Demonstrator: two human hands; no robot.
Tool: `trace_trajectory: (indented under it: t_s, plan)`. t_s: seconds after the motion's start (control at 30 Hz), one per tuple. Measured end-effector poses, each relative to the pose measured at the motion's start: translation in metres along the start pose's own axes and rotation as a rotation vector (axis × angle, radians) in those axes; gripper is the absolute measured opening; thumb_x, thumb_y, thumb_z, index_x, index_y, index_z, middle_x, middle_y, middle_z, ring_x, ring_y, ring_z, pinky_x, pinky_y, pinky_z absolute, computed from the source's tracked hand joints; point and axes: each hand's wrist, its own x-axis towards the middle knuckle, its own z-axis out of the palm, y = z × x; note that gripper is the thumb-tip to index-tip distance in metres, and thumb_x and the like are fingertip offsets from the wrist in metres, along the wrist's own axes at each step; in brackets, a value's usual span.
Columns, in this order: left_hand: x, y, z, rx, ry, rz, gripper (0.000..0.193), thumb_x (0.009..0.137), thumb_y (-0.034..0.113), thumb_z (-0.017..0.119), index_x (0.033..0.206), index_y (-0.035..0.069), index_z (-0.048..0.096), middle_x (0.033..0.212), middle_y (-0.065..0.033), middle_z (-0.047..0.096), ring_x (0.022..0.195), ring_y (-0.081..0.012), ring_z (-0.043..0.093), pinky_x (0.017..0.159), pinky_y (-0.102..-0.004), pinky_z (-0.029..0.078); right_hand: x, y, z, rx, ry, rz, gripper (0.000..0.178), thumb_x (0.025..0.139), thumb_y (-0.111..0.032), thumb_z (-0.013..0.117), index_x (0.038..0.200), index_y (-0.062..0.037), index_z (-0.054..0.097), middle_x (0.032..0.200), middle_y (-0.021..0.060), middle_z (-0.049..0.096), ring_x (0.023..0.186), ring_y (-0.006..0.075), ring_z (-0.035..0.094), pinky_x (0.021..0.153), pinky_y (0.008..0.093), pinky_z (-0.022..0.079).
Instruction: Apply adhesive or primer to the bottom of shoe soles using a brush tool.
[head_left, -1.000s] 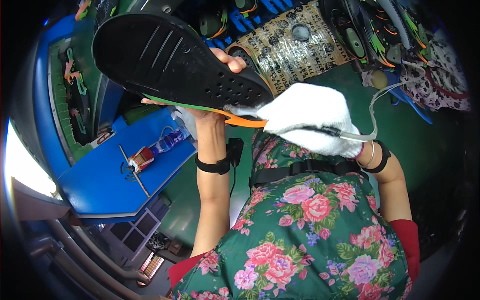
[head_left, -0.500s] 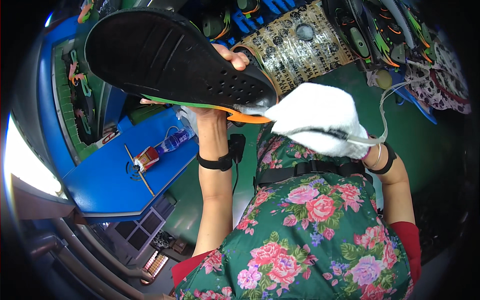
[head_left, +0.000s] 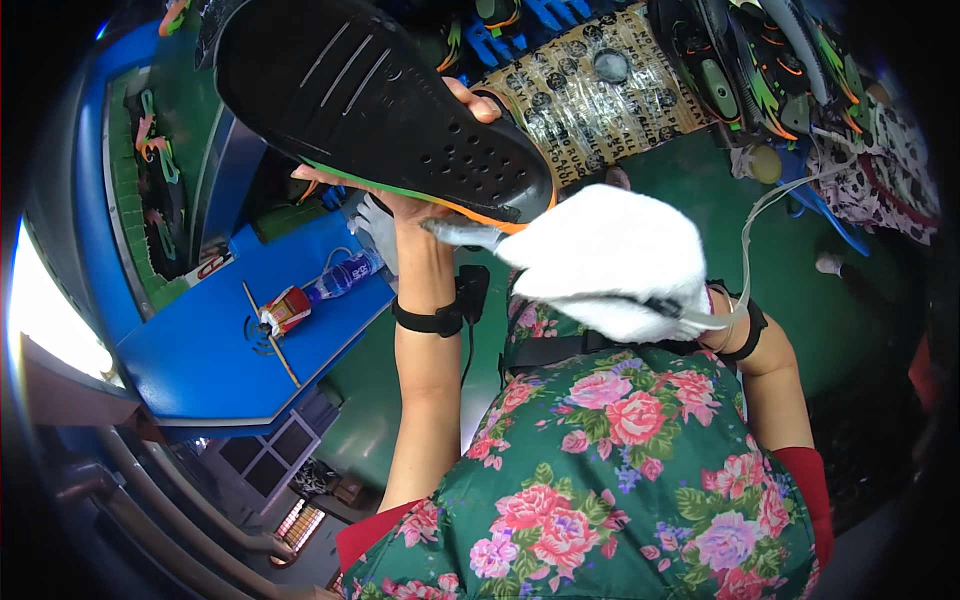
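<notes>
Above the floral apron (head_left: pixel 545 535), I see the left hand (head_left: pixel 411 207) gripping a perforated black shoe sole (head_left: pixel 385 125), probably to keep it exposed; the gloved right hand (head_left: pixel 618 258) clasps a slim tool (head_left: pixel 468 234).

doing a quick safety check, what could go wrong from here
The slim tool in the gloved right hand points toward the bare left hand, so a slip might poke skin. Only that left hand visibly supports the black shoe sole, which could twist if pushed. The pale hose curves beside the glove and might snag.
</notes>
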Motion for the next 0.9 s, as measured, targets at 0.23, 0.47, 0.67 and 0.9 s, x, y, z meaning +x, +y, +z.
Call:
trace_trajectory:
  t_s: [0.23,0.47,0.67,0.9]
  plan:
    - [0.009,-0.007,0.005,-0.161,-0.049,0.007,0.127,0.061,0.102,0.048,0.120,-0.010,0.056,0.105,-0.0221,0.065,0.107,-0.0344,0.063,0.098,-0.0473,0.053,0.004,-0.005,-0.002,-0.011,0.041,0.027,0.022,0.077,-0.001,0.081,0.098,-0.0057,0.079,0.104,0.0133,0.077,0.087,0.0251,0.074,0.075,0.0343,0.058]
    - [0.013,-0.010,0.009,-0.159,-0.039,-0.001,0.122,0.061,0.100,0.051,0.123,-0.005,0.059,0.109,-0.0187,0.066,0.105,-0.0319,0.063,0.102,-0.0464,0.049,0.004,0.002,-0.013,0.108,0.188,0.184,0.017,0.080,0.001,0.079,0.096,-0.0044,0.079,0.104,0.0111,0.078,0.089,0.0240,0.074,0.077,0.0337,0.059]
    - [0.021,-0.012,0.019,-0.169,-0.113,0.002,0.119,0.062,0.099,0.052,0.122,-0.004,0.063,0.112,-0.0165,0.066,0.100,-0.0316,0.065,0.101,-0.0479,0.047,-0.008,0.006,-0.019,-0.096,0.158,0.114,0.022,0.077,0.003,0.079,0.099,-0.0047,0.078,0.101,0.0111,0.077,0.084,0.0253,0.073,0.073,0.0337,0.058]
    - [0.030,-0.014,0.020,-0.106,-0.169,-0.018,0.112,0.067,0.096,0.052,0.120,-0.002,0.066,0.113,-0.0173,0.066,0.098,-0.0318,0.065,0.100,-0.0476,0.047,-0.014,0.006,-0.017,0.049,0.197,0.199,0.026,0.077,0.005,0.078,0.101,-0.0043,0.078,0.100,0.0116,0.077,0.084,0.0237,0.073,0.074,0.0331,0.059]
